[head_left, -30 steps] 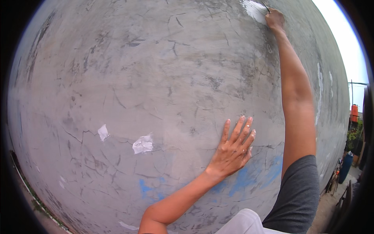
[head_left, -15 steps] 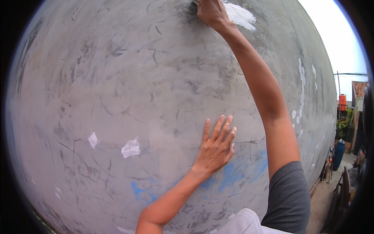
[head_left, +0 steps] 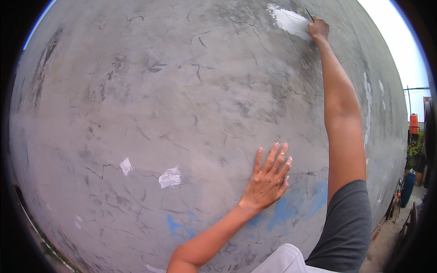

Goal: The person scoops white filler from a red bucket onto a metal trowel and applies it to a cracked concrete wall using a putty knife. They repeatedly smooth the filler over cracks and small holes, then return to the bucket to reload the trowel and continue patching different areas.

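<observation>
A cracked grey plastered wall [head_left: 136,109] fills most of the view. High up, my right hand [head_left: 319,28] is closed on a putty knife [head_left: 310,15], of which only a thin dark edge shows. It is at the right end of a wet-looking white putty patch [head_left: 288,21]. Lower down, my left hand [head_left: 268,179] lies flat on the wall with fingers spread, white smears on the fingertips. Blue paint marks [head_left: 284,211] show beside and below that hand.
Two small white patches [head_left: 170,177] sit on a crack to the left. White streaks [head_left: 367,109] run down the wall at right. Beyond its right edge are a blue barrel [head_left: 408,189], an orange tank [head_left: 414,123] and plants [head_left: 414,150].
My right hand has swept with the putty knife from the left side of the white patch to its right end. The left hand stays flat at the same spot; the whole view has shifted slightly.
</observation>
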Tool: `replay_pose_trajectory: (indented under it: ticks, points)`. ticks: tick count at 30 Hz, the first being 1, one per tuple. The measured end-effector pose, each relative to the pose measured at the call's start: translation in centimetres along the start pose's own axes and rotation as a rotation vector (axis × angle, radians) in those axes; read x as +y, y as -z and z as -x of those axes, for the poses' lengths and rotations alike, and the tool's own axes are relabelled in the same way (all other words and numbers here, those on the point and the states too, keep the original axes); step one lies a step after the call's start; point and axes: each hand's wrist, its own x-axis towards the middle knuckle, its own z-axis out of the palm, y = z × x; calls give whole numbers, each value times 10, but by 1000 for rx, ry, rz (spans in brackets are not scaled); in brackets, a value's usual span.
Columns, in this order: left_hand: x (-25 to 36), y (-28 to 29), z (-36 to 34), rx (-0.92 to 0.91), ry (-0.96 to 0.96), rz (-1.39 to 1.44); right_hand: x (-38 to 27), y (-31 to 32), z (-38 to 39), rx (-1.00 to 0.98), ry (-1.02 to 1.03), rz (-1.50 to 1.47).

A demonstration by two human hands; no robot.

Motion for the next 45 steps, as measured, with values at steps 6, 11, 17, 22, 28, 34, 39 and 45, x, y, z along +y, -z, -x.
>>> replay_pose_trajectory:
  ticks: [6, 11, 17, 22, 28, 34, 39, 45]
  points:
    - [1, 2, 3, -16, 24, -24, -92, -6, 44, -73, 163, -135]
    - [6, 0, 0, 10, 18, -41, -162, 4, 57, -187, 222, -383]
    - [1, 6, 2, 13, 16, -30, -258, 164, 117, -453, 602, -671]
    - [-3, 3, 18, 62, 76, 88, -273, 302, 222, -841, 746, -1139]
    - [12, 18, 49, 83, 56, -93, -271, 368, 311, -1332, 736, -1480]
    - [149, 90, 270, -247, 206, 94, -213, 410, 332, -1444, 487, -1596]
    - [330, 316, 565, -1170, 1073, 91, -142, 490, 354, -1944, 134, -1643]
    - [564, 566, 644, -2157, 1563, 131, -18, 555, 377, -1973, -1053, -1459]
